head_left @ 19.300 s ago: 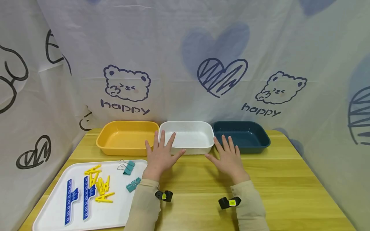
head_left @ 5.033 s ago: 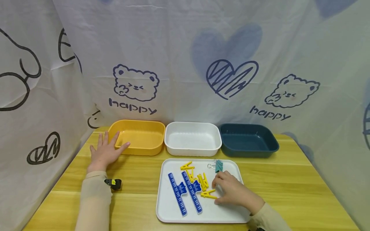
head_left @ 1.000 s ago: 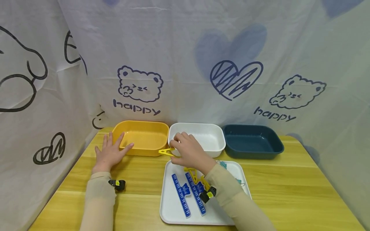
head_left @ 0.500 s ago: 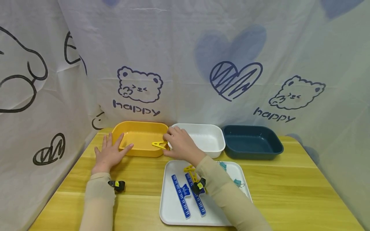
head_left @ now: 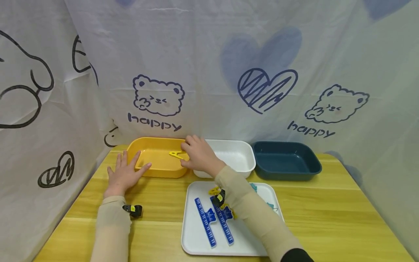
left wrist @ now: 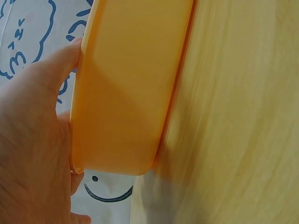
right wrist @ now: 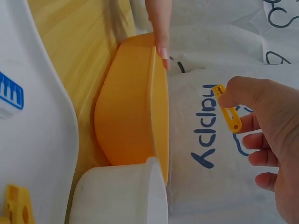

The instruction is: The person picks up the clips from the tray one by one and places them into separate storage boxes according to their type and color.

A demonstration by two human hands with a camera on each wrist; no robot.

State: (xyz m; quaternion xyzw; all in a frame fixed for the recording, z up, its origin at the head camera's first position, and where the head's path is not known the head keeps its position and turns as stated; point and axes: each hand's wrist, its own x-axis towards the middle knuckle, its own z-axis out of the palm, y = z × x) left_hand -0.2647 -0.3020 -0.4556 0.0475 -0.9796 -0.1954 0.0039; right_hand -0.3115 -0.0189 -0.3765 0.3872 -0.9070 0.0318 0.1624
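Observation:
Between thumb and fingers my right hand (head_left: 201, 154) pinches a yellow clothespin (head_left: 176, 154), held above the right end of the yellow bin (head_left: 160, 173). The right wrist view shows the clothespin (right wrist: 229, 111) gripped near its end, higher than the bin's rim. My left hand (head_left: 122, 178) lies at the bin's left front with fingers spread; in the left wrist view its fingers touch the rim of the bin (left wrist: 121, 102). On the white tray (head_left: 193, 243) are two blue clips with a piano-key print (head_left: 205, 222) and more yellow clothespins (head_left: 214, 190), partly hidden by my right arm.
To the right of the yellow bin stand a white bin (head_left: 242, 168) and a dark blue bin (head_left: 288, 174), side by side. Teal binder clips (head_left: 270, 205) lie on the tray's right side, partly covered by the sleeve. A printed cloth (head_left: 209, 109) hangs behind the bins.
Over the last second my right hand has carried the clothespin left and back, from before the white bin to above the yellow one. Earlier, the tray shifted from table's left to its middle.

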